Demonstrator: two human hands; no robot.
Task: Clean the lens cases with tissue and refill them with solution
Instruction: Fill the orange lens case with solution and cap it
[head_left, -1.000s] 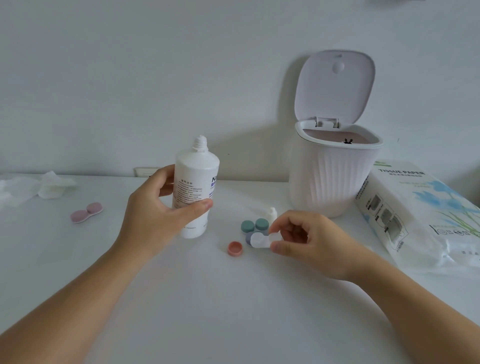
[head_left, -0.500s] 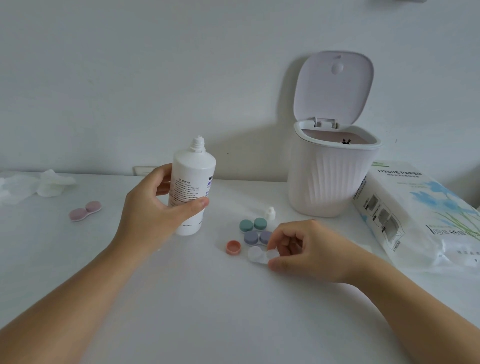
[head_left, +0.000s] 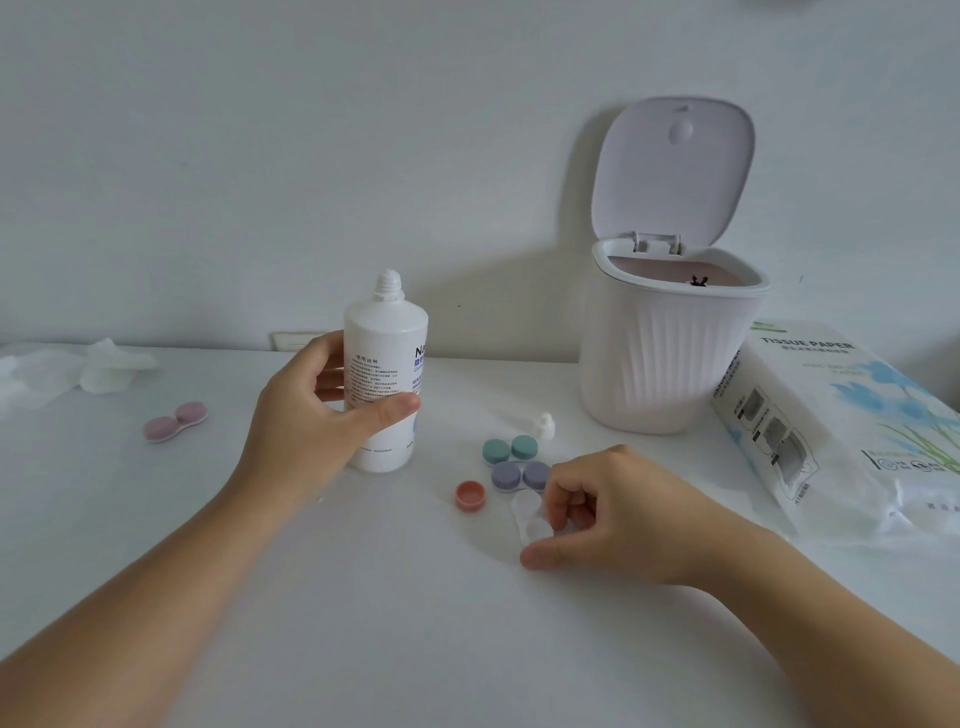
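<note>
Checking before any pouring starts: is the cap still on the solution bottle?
No. The solution bottle, gripped by the left hand, shows a bare threaded neck, and a small white cap stands on the table.

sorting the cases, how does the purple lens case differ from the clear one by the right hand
The purple lens case has both caps screwed on; the clear lens case is uncapped, wells open. The purple case lies free on the table; the clear one is pinched by the right hand. Purple is opaque, the other see-through. Both are twin-well cases lying flat.
</note>
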